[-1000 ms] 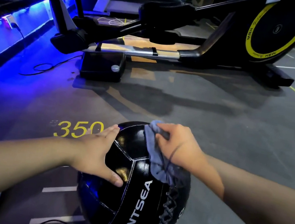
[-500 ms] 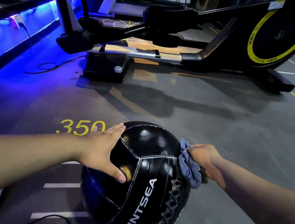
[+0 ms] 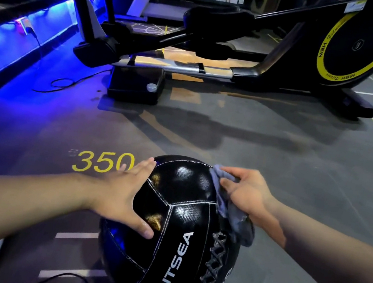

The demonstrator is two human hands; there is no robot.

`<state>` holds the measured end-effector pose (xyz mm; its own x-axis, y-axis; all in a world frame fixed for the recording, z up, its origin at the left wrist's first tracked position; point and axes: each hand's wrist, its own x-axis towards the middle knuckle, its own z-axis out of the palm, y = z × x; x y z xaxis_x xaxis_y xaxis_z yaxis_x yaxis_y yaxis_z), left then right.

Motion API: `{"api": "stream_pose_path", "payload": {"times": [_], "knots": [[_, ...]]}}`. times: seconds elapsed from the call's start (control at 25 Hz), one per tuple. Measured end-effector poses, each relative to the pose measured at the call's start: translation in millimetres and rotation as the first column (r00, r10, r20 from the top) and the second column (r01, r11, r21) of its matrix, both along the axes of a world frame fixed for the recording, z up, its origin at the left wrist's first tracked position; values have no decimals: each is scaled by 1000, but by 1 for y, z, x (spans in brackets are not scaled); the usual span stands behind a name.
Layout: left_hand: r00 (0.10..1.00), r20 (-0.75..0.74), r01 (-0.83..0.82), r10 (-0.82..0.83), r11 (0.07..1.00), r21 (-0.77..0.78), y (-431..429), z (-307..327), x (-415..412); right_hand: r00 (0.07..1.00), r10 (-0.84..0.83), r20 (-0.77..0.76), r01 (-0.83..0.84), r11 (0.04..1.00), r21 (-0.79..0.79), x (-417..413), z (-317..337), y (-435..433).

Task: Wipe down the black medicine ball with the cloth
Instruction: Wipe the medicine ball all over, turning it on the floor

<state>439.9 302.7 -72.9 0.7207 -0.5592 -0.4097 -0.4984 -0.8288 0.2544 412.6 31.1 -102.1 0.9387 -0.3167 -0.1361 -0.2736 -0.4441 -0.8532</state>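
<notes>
Your flat left hand (image 3: 119,194) steadies the medicine ball (image 3: 178,226); your right hand (image 3: 246,193) grips the cloth (image 3: 232,215) at two o'clock. Wiping seems midway, front panels remaining.

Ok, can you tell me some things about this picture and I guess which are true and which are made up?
1. The left hand lies flat against the side of the ball. True.
2. The right hand holds a grey cloth against the ball. True.
3. The ball is red. False: it is black, with white letters that spell MOUNTSEA.
4. The yellow number painted on the floor says 500. False: it says 350.
5. The ball sits on top of the exercise machine. False: it sits on the floor, in front of the machine.
</notes>
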Motion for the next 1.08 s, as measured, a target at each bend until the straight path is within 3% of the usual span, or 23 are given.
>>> {"api": "stream_pose_path", "payload": {"times": [0.08,0.2,0.28,0.36,0.4,0.48,0.56,0.64,0.72,0.88,1.0,1.08], "knots": [[1000,12,5,-5,1000,-8,1,-3,-1,940,319,118,-254,890,-380,-4,16,24],[999,40,14,-13,1000,-23,5,-13,-3,663,714,227,-384,585,-715,-19,36,68],[999,39,16,-15,999,-30,11,-18,-4,493,846,202,-408,430,-805,-24,33,80],[999,44,20,-20,1000,-1,17,-21,-6,456,883,112,-509,362,-781,-17,30,70],[998,55,19,-20,1000,14,19,-21,-6,504,859,85,-583,412,-700,-10,31,59],[998,52,23,-24,1000,17,21,-20,-4,691,723,-15,-634,596,-493,8,31,30],[998,47,38,-38,999,11,22,-16,1,859,499,-114,-494,751,-437,25,26,1],[999,48,7,-7,1000,1,24,-9,8,924,350,-155,-379,894,-239,29,14,-15],[998,33,-49,50,998,-30,27,-4,15,946,294,-138,-312,941,-129,27,2,-20],[996,83,-17,23,998,-68,31,-9,39,964,228,-135,-247,957,-154,32,-3,-21],[917,327,-190,229,971,-145,42,-6,60,979,142,-148,-170,965,-197,37,-3,-23],[816,491,-179,305,941,-286,45,-2,57,984,92,-155,-120,976,-183,37,-4,-21]]}}
